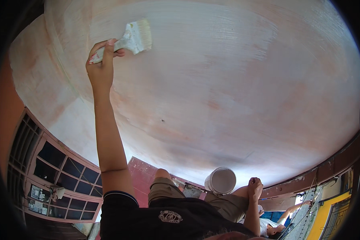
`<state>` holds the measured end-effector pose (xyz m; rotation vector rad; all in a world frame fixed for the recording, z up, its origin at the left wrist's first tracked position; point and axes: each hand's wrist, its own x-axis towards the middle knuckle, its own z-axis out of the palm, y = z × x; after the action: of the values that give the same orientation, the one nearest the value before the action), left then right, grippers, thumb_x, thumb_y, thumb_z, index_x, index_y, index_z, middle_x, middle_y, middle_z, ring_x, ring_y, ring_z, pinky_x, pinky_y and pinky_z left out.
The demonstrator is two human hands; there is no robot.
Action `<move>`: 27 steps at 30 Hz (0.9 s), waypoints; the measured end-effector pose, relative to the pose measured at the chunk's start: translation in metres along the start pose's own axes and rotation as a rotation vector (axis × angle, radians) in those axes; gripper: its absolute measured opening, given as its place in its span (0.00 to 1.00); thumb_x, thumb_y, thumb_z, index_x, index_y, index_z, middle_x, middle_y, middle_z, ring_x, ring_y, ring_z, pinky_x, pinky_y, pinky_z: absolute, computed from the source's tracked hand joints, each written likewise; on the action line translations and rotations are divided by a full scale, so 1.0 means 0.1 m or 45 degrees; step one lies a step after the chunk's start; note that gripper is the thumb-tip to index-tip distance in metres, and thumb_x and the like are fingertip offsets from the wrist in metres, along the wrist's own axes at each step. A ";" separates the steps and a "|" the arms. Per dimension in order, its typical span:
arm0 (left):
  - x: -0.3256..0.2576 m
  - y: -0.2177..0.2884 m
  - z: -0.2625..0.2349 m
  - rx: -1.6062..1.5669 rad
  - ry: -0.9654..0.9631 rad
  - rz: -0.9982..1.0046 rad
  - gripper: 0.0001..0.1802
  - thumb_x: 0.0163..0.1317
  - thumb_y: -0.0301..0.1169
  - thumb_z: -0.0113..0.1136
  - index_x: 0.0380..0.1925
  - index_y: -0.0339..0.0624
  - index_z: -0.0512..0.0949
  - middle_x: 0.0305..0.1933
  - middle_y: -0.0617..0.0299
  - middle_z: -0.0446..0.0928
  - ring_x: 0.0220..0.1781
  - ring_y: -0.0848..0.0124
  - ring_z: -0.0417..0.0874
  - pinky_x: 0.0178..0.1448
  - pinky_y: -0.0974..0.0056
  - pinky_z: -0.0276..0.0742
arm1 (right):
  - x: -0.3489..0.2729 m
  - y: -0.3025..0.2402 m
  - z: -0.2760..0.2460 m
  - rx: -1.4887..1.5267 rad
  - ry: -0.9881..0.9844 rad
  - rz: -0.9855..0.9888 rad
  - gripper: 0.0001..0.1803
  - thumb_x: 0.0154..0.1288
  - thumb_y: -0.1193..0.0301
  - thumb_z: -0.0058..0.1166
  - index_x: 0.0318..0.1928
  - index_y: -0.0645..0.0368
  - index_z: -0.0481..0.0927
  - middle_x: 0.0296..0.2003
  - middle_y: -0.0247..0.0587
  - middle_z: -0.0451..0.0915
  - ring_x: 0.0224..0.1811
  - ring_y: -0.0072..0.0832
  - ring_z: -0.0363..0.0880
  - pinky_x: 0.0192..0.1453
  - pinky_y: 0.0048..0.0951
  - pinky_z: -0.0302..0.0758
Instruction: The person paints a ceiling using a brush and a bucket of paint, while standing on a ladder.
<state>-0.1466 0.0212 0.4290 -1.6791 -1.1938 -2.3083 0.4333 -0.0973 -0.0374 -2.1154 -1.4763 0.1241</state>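
Raised at the upper left, my left hand is closed round the handle of a wide flat paintbrush. White paint coats the brush's ferrule, and its pale bristles point right, at or close to the wall. That wall is streaked with thin white paint over pinkish-orange patches. My right hand is low on the right with its fingers curled closed; what they hold, if anything, is hidden. Just left of it, a white bucket stands by my thigh, with its open top showing.
A pink-framed window with dark panes lies at the lower left. Red tiles show beside my knee. At the lower right, another person in a white shirt stretches an arm out, near wires and a yellow frame.
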 end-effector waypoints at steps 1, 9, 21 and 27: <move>0.02 -0.01 -0.04 0.138 0.095 0.033 0.14 0.74 0.35 0.62 0.44 0.32 0.83 0.41 0.52 0.87 0.38 0.67 0.88 0.45 0.64 0.82 | 0.00 0.02 0.00 0.015 0.012 0.000 0.11 0.67 0.67 0.55 0.34 0.60 0.85 0.37 0.52 0.86 0.39 0.54 0.84 0.48 0.51 0.80; -0.71 0.09 0.74 0.762 0.009 0.754 0.05 0.68 0.27 0.65 0.41 0.38 0.82 0.43 0.54 0.81 0.44 0.57 0.86 0.43 0.57 0.82 | -0.02 -0.05 -0.02 -0.011 0.045 -0.073 0.10 0.66 0.69 0.57 0.34 0.64 0.86 0.35 0.56 0.86 0.37 0.53 0.86 0.45 0.47 0.81; -2.02 0.74 1.92 -0.474 -0.484 0.656 0.13 0.60 0.24 0.73 0.43 0.39 0.81 0.47 0.55 0.81 0.43 0.62 0.87 0.38 0.62 0.87 | -0.03 0.13 0.10 -0.038 0.048 -0.111 0.13 0.68 0.66 0.54 0.34 0.64 0.86 0.34 0.55 0.85 0.36 0.53 0.85 0.46 0.50 0.79; -1.51 -0.04 1.42 -0.728 -0.412 0.259 0.07 0.71 0.22 0.63 0.46 0.32 0.82 0.47 0.51 0.84 0.45 0.65 0.87 0.47 0.63 0.85 | -0.03 0.07 0.05 -0.033 -0.030 -0.017 0.12 0.68 0.67 0.57 0.37 0.63 0.87 0.36 0.54 0.86 0.38 0.51 0.86 0.47 0.45 0.81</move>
<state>0.0260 0.0516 0.3186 -2.2912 -0.3528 -2.4524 0.4357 -0.0997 -0.0460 -2.1309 -1.5135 0.1259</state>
